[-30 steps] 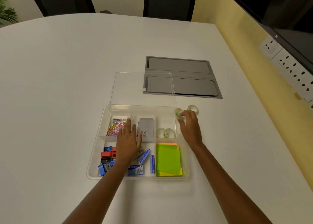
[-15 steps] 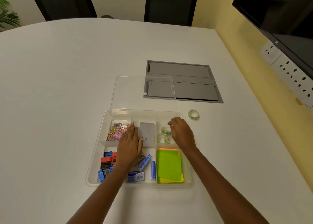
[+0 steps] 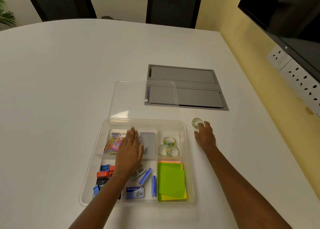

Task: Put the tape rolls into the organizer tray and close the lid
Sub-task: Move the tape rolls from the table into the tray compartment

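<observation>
Looking down from head height, two bare forearms reach forward over a white table [image 3: 52, 90]. Nearest the viewer sits a clear plastic organizer tray [image 3: 90, 173], divided into compartments. Its front row holds small blue, red and black sharpeners [image 3: 103, 176] on the left, blue staple boxes [image 3: 145, 176] in the middle, and a stack of green and yellow sticky notes [image 3: 171, 180] on the right.

The left hand [image 3: 129, 152] lies flat and open, palm down, fingers straight, across the middle of the tray. It partly covers a heap of coloured paper clips [image 3: 112, 143] in the back left compartment and touches a grey box [image 3: 149, 144] in the back middle one.

In the back right compartment, three clear tape rolls [image 3: 169, 146] lie together, one resting on top of the other two.

Just outside the tray's right wall, the right hand [image 3: 205, 137] rests on the table, fingers loosely spread and open. Its fingertips [image 3: 200, 124] touch one more tape roll [image 3: 195, 122], which stands tilted on the tabletop; the hand is not closed around it.

Beyond the tray, the clear lid [image 3: 131, 99] lies flat on the table, its near edge against the tray's far rim. Its right part overlaps a grey hatch panel [image 3: 199, 86] set into the tabletop. Farther right, white wall sockets [image 3: 297, 76] run below a dark screen [image 3: 285, 12].
</observation>
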Tool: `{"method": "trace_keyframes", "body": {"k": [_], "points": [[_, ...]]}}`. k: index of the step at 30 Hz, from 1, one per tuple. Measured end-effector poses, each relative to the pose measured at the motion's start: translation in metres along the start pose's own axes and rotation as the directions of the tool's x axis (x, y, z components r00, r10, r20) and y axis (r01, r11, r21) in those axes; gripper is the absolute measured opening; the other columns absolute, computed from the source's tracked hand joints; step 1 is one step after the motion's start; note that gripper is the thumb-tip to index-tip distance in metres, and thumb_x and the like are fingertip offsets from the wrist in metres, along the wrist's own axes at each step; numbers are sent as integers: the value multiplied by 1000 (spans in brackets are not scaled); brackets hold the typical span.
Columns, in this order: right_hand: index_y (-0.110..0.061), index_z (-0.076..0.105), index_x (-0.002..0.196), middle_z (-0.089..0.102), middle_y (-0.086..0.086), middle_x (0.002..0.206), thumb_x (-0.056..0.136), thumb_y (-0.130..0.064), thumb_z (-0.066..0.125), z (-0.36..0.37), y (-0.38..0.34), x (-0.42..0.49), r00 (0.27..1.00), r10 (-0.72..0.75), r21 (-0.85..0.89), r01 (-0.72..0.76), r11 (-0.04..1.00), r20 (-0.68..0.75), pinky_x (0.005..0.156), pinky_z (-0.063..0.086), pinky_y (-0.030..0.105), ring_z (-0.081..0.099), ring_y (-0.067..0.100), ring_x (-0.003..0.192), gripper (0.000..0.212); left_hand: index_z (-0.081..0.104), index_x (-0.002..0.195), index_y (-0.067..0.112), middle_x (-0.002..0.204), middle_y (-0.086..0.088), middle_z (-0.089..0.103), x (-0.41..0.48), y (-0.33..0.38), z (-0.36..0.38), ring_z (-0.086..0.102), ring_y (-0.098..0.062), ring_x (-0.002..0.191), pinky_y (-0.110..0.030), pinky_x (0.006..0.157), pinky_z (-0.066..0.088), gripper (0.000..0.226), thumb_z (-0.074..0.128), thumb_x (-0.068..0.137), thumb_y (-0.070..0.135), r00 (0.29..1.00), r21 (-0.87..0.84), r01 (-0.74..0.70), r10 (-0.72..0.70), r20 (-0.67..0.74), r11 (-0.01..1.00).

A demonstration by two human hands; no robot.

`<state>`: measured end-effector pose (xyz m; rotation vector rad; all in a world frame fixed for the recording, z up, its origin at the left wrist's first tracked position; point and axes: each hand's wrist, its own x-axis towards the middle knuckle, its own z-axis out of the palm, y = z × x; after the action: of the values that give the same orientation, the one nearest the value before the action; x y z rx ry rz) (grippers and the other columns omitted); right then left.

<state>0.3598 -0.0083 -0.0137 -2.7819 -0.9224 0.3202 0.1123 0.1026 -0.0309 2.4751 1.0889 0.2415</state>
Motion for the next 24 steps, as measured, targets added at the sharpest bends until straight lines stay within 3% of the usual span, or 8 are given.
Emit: {"method": "trace_keyframes", "body": {"k": [3,5,7,9,13,17,21,24], "points": [[0,46,129,36,21,142,94,-15,51,3,2,1,1000,23,24,-23,999,-8,100,44,42,44,37,125,38,-1,141,8,143,0,-16,-1,0,1,-11,-12,136,-27,112,-2,105,-29,62,71,1000,-16,-5,5,-17,1000],[1,50,125,38,21,140,94,-15,52,3,3,1,999,30,47,-29,998,-17,99,45,42,46,37,122,35,-1,141,9,142,0,-16,-1,1,1,-12,-11,134,-26,112,-2,107,-32,60,70,1000,-17,-1,1,-22,1000],[4,53,119,42,22,136,94,-15,53,1,2,0,999,39,130,-37,991,-11,98,45,42,49,38,118,32,1,142,8,145,-2,-15,-1,2,1,-8,-14,139,-26,112,-2,90,-20,75,64,1000,-17,6,-6,-20,1000],[8,54,114,45,25,133,93,-13,54,-3,-3,-3,997,77,299,-65,952,-28,95,46,41,53,40,113,29,4,142,7,153,-7,-6,-1,2,1,0,-20,144,-26,112,-1,66,7,88,46,1000,-22,23,-24,-16,999],[7,57,108,50,24,127,92,-11,57,-15,-24,-23,984,53,504,41,863,-171,89,48,37,57,38,106,24,7,142,7,156,-12,4,-2,2,2,5,-21,145,-26,112,2,55,29,97,28,999,-35,20,-21,-41,999],[4,60,103,56,20,120,89,-9,59,-16,-43,-48,938,-241,350,319,881,-250,89,48,35,58,32,105,19,10,142,6,155,-12,6,-2,2,1,8,-23,144,-27,112,4,54,30,97,28,998,-41,8,-11,-59,999],[-2,59,115,55,15,130,92,-14,53,-2,-55,-56,879,-465,63,473,879,-107,101,40,38,54,29,117,27,12,142,5,155,-12,7,-4,4,0,10,-23,144,-27,111,6,56,23,94,32,998,-42,10,-12,-63,999],[-11,54,122,52,5,133,95,-17,44,10,-56,-57,886,-463,-56,464,884,36,116,20,37,47,18,124,29,10,142,7,156,-11,6,-4,3,2,7,-21,145,-27,113,6,53,31,97,27,998,-53,18,-21,-62,998]]}}
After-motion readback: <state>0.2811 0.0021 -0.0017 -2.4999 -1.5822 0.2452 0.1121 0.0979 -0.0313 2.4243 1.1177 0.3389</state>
